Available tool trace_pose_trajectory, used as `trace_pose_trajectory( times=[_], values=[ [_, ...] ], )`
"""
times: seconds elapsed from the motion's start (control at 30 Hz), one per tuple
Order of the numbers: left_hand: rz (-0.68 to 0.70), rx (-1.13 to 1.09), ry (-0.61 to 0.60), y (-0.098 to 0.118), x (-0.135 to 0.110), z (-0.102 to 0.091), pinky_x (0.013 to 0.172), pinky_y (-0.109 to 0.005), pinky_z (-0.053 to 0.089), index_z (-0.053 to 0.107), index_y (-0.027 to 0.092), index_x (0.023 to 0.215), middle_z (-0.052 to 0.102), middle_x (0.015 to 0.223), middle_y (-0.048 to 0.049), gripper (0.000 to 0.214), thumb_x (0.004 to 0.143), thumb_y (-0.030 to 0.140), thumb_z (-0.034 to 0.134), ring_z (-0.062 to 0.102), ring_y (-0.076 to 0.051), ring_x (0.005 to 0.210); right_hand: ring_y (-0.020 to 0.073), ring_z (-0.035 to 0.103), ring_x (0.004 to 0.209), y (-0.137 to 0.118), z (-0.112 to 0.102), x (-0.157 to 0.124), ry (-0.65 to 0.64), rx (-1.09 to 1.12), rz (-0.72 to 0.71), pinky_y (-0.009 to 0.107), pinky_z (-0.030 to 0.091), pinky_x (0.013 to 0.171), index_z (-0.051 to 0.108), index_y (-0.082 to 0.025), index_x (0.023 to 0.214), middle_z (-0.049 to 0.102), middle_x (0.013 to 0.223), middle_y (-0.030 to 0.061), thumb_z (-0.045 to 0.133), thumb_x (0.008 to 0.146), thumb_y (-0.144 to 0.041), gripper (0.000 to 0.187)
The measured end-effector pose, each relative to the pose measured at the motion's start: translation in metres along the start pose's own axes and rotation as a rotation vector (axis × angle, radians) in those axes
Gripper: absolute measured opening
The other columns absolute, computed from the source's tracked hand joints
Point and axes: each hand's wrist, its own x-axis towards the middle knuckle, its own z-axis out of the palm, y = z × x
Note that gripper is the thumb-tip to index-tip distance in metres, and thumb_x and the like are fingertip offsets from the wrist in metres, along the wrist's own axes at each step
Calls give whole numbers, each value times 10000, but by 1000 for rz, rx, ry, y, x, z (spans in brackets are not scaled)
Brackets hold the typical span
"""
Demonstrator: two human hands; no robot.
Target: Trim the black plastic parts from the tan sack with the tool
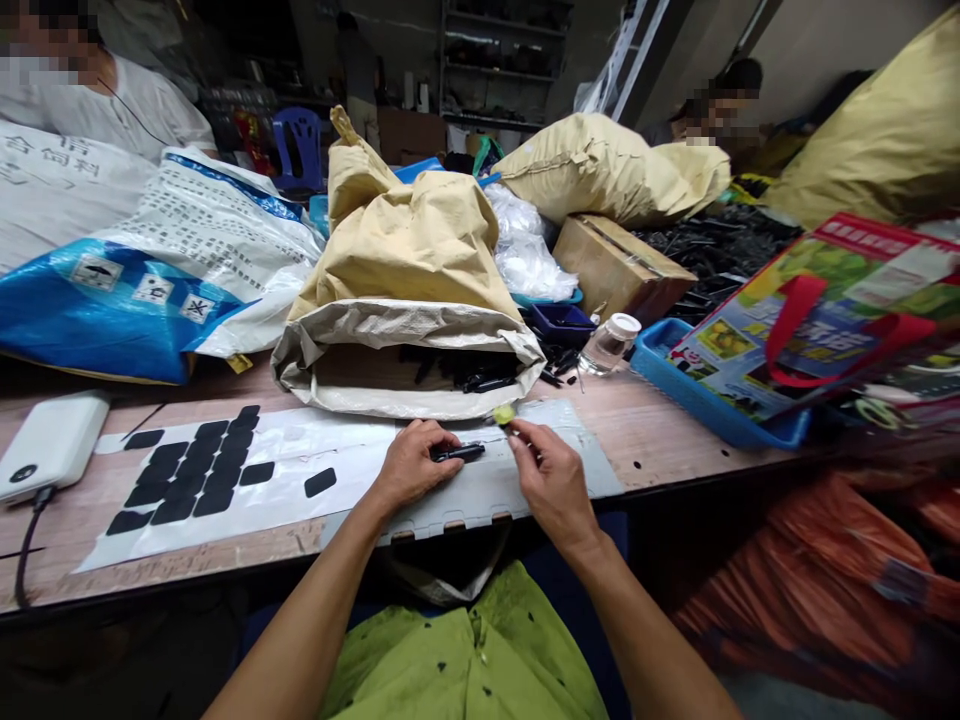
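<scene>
My left hand (417, 464) is closed around a slim black part (460, 453), shaped like a pen or tube, just above a pale cardboard sheet (577, 470). To its right, my right hand (551, 475) pinches a small object with a yellow-green round end (504, 414); its exact kind is too small to tell. The two hands are a short way apart. Straight ahead lies a tan sack (420, 240) with its mouth folded back towards me, and black pieces (487, 378) lie inside. Left of my hands, several black rounded patches (217, 492) rest on a white sheet (292, 520).
A white power bank (52, 445) with a cable lies at the left. Behind it is a blue and white sack (150, 300). On the right stand a clear jar (609, 343), a cardboard box (622, 268) and a blue basket (750, 425) under a printed bag (825, 310). Other people sit across the table.
</scene>
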Motion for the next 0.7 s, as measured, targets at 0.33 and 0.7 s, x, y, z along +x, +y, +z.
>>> trace_pose_trajectory(
  times=[0.33, 0.7],
  values=[
    [46, -35, 7, -3, 0, 0, 814, -308, 422, 789, 234, 901, 664, 840, -14, 98, 812, 260, 755, 560, -197, 879, 204, 674, 982, -19, 20, -22, -175, -89, -139, 316, 529, 881, 676, -223, 1232, 726, 1034, 73, 494, 1003, -197, 294],
    [42, -45, 12, -5, 1, 0, 804, -319, 425, 798, 230, 934, 684, 845, -22, 152, 788, 256, 768, 568, -210, 897, 213, 677, 1008, -9, 10, -21, -124, -85, -48, 328, 521, 899, 684, -224, 1201, 729, 1056, 76, 474, 1008, -216, 285]
  ],
)
